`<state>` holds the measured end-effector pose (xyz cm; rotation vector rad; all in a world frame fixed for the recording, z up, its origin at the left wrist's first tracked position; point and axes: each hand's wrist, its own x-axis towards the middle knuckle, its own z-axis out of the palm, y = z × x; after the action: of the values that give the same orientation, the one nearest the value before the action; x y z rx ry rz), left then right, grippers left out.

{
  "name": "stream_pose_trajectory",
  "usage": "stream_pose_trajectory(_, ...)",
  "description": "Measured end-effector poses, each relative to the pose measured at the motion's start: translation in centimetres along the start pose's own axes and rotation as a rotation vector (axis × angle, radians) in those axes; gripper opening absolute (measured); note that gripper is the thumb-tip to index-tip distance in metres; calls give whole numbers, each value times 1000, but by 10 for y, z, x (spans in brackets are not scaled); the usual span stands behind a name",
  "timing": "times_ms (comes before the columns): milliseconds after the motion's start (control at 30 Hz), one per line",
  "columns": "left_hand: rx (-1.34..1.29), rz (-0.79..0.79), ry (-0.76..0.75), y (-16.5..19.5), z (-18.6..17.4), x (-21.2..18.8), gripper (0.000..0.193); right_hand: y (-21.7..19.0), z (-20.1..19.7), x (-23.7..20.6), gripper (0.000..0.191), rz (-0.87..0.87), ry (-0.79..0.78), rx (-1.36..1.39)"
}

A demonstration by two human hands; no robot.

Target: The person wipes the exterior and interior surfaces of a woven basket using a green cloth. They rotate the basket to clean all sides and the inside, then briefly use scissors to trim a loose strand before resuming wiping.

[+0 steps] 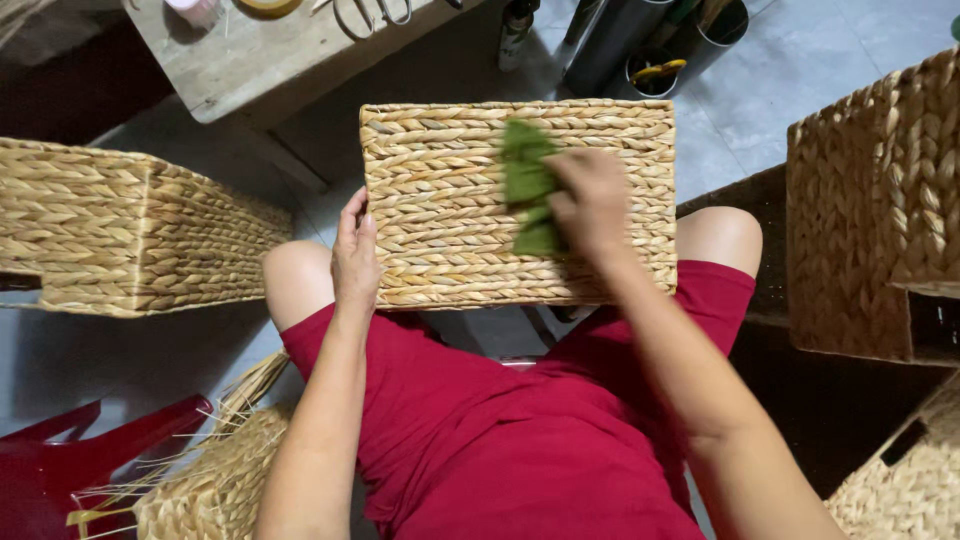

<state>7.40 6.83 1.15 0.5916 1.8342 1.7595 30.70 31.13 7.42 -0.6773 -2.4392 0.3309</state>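
Woven basket (pixel 450 230): rectangular, braided natural fibre, resting upside down or on its side across the person's knees, with 1 flat face turned up toward the head camera. 3 more baskets of the same weave stand around it: 1 at the left (pixel 120 235), 1 at the right (pixel 870 210), 1 at the lower right corner (pixel 905 480). A partly woven piece with loose straw ends (pixel 215 470) lies at the lower left, beside a red plastic stool (pixel 90 450).

Worktop (pixel 270 60): wooden, beyond the basket, carrying scissors (pixel 375 15) and a tape roll (pixel 268 6).

Right hand (pixel 590 205): closed around a green cloth (pixel 530 185), pressing it flat on the upturned face, right of centre.

Left hand (pixel 355 255): open, fingers straight, laid against the left edge of the basket, steadying it.

Progress, as a judgement: the cloth sits mid-face; no visible difference separates wiped weave from unwiped weave, so the share completed cannot be told. The side faces appear untouched at this moment
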Motion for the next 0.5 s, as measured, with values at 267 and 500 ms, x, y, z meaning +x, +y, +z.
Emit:
stream_pose_trajectory(267, -50, 43, -14, -1, 1, 4, 39, 88, -40, -29, 42, 456, 210, -121)
stream_pose_trajectory(500, 49, 31, 13, 8, 2, 0, 39, 0, 50, 23, 44, 289, 136, -9)
